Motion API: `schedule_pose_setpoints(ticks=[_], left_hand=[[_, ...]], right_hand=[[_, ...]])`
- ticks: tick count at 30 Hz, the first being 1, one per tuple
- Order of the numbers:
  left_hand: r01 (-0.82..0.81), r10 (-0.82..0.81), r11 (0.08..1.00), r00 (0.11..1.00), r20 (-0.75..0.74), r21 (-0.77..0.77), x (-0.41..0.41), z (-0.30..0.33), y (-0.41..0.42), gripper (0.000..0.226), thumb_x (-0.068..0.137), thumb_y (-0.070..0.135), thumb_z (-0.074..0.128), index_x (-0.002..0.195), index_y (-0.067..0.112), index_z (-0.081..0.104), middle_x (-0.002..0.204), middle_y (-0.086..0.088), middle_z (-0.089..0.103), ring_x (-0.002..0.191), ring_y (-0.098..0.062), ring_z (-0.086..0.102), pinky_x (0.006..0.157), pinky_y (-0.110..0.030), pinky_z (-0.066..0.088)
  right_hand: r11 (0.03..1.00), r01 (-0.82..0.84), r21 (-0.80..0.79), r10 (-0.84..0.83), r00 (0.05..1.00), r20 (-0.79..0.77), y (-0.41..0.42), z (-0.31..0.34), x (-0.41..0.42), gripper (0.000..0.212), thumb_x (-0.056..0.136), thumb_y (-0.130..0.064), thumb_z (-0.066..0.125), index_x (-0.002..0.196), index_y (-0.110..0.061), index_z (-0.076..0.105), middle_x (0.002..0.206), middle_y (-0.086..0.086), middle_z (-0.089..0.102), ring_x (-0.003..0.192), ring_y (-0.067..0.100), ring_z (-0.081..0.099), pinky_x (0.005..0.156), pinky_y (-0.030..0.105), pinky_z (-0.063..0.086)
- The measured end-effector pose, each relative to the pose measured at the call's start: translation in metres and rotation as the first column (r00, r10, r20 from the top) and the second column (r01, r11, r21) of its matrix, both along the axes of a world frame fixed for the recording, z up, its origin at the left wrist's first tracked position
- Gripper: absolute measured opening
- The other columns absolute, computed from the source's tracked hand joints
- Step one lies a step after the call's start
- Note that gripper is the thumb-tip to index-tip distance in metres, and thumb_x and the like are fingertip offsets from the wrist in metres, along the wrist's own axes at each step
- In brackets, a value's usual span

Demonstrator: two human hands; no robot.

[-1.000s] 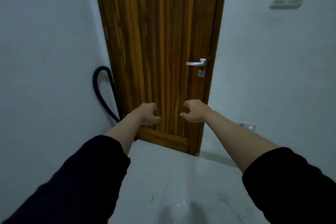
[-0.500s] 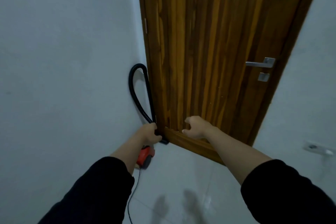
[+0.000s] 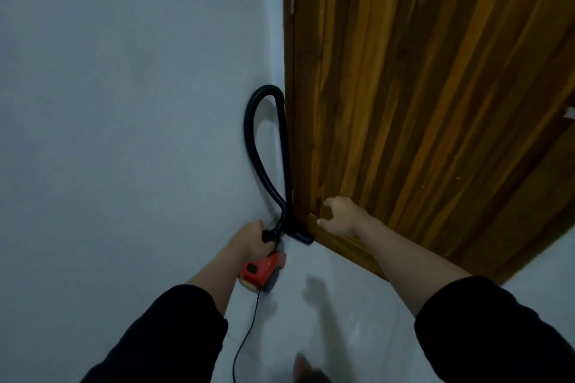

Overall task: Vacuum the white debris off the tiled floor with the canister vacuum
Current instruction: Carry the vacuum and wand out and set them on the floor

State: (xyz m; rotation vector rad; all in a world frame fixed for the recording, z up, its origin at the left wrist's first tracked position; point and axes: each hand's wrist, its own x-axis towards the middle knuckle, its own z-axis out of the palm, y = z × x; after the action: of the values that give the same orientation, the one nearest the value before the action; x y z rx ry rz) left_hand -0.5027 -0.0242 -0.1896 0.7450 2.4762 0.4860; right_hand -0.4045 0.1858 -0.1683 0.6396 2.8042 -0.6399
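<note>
Against the wall left of the wooden door (image 3: 420, 102), red canister vacuum (image 3: 264, 270) sits on the tiled floor (image 3: 342, 336). Left hand (image 3: 250, 242) curled over its top, gripping where the black hose (image 3: 258, 146) joins. Hose loops up beside the door edge; nozzle (image 3: 300, 236) at door's bottom corner. Right hand (image 3: 340, 218) hovers by door's lower edge, fingers loosely spread, holding nothing. Power cord (image 3: 245, 339) trails from the vacuum away from the door.

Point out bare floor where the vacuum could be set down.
Free: pale tiles between the cord and the door. Crowded: the wall corner, where the left hand grips the vacuum beside the hose and nozzle.
</note>
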Motion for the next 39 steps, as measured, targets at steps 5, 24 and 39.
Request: schedule_pose_setpoints(ticks=[5,24,39], left_hand=[[-0.086,0.088,0.995,0.995,0.048,-0.049,-0.100,-0.049,0.040,0.056,0.089,0.034,0.058,0.129,0.000,0.041,0.133,-0.020,0.048,0.118,-0.032,0.050,0.095,-0.035,0.043],[-0.385,0.376,0.923,0.896,0.237,-0.010,-0.284,-0.274,0.173,0.081,0.071,0.058,0.054,0.139,0.020,0.036,0.124,-0.009,0.053,0.105,-0.027,0.056,0.080,-0.032,0.050],[-0.371,0.364,0.928,0.925,0.110,0.042,-0.328,-0.551,0.179,0.087,0.080,0.040,0.068,0.147,0.013,0.021,0.152,-0.009,0.030,0.139,-0.028,0.030,0.113,-0.048,0.031]], right_hand=[[0.997,-0.031,-0.072,0.034,0.999,0.039,0.047,-0.045,-0.114,0.071,0.096,-0.040,0.056,0.152,-0.007,0.029,0.153,0.014,0.036,0.141,0.031,0.034,0.114,0.043,0.036],[0.930,0.218,-0.296,-0.218,0.975,0.034,0.164,-0.293,-0.378,0.118,0.071,-0.061,0.074,0.158,-0.011,0.012,0.162,0.013,0.020,0.149,0.032,0.020,0.119,0.050,0.025],[0.896,0.246,-0.370,-0.377,0.862,-0.338,0.187,-0.523,-0.456,0.117,0.065,-0.038,0.090,0.154,-0.007,0.020,0.150,0.012,0.040,0.140,0.028,0.034,0.109,0.032,0.030]])
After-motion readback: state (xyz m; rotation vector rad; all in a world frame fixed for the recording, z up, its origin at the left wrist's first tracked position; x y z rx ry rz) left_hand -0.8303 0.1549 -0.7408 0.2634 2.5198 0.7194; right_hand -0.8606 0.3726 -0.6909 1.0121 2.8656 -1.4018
